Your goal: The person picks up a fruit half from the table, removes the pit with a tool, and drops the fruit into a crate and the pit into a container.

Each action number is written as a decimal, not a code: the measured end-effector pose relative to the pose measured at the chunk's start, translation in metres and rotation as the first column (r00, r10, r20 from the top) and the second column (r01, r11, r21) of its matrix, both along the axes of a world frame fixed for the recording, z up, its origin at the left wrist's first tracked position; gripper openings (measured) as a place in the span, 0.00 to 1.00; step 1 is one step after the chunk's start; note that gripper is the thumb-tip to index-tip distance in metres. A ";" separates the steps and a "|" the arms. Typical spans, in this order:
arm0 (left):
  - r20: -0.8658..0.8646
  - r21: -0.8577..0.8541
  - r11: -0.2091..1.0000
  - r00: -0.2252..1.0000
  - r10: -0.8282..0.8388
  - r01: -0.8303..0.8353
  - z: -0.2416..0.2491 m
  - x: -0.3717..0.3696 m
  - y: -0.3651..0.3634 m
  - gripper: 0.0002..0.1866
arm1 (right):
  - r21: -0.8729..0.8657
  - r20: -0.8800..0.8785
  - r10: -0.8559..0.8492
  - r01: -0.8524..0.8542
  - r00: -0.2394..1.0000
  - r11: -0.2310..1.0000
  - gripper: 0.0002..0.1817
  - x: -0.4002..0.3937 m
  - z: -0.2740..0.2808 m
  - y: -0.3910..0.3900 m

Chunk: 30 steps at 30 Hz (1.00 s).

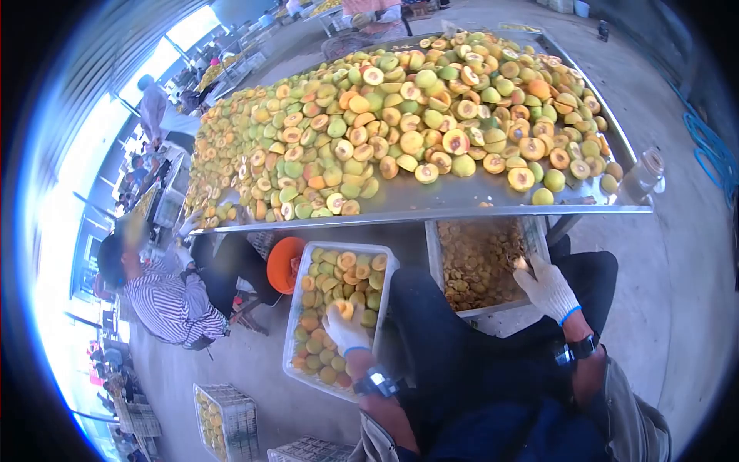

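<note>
My left hand (346, 329), in a white glove, is over a white crate (291, 339) of halved yellow-green fruit, its fingers round a fruit half (343, 309). Over a second crate (436, 266), filled with brown pits (477, 262), is my right hand (545, 288), also gloved. Its fingers are bent together near the crate's right side; what they hold, if anything, is too small to name. A large heap of halved and whole fruit (412, 142) covers much of the metal table (431, 202) in front of me.
A person in a striped top (165, 304) sits at the left by an orange basin (285, 264). More crates (235, 420) stand on the floor at the lower left. A clear jar (645, 173) is at the table's right corner. A blue hose (712, 150) lies at the far right.
</note>
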<state>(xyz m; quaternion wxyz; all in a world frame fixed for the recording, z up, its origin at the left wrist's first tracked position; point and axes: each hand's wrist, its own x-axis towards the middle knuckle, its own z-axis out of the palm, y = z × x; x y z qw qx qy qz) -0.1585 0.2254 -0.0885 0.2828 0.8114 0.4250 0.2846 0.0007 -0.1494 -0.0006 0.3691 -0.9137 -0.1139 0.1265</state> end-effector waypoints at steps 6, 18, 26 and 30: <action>0.207 -0.346 0.921 0.972 -0.109 0.177 -0.161 -0.081 0.087 0.19 | -0.024 -0.055 0.056 -0.057 0.997 0.998 0.19 -0.013 -0.032 -0.003; -0.399 -0.035 0.917 0.846 0.352 -0.398 -0.139 0.024 0.119 0.17 | -0.055 -0.093 0.067 -0.073 0.993 0.996 0.15 -0.008 -0.045 0.011; -0.280 0.036 0.973 0.933 0.228 -0.227 -0.144 0.024 0.099 0.14 | -0.077 -0.151 0.083 -0.096 0.985 0.992 0.16 -0.003 -0.054 0.016; -0.182 0.146 0.989 0.983 -0.005 0.032 -0.161 0.034 0.116 0.13 | -0.094 -0.139 0.129 -0.142 0.982 0.985 0.16 -0.002 -0.060 0.019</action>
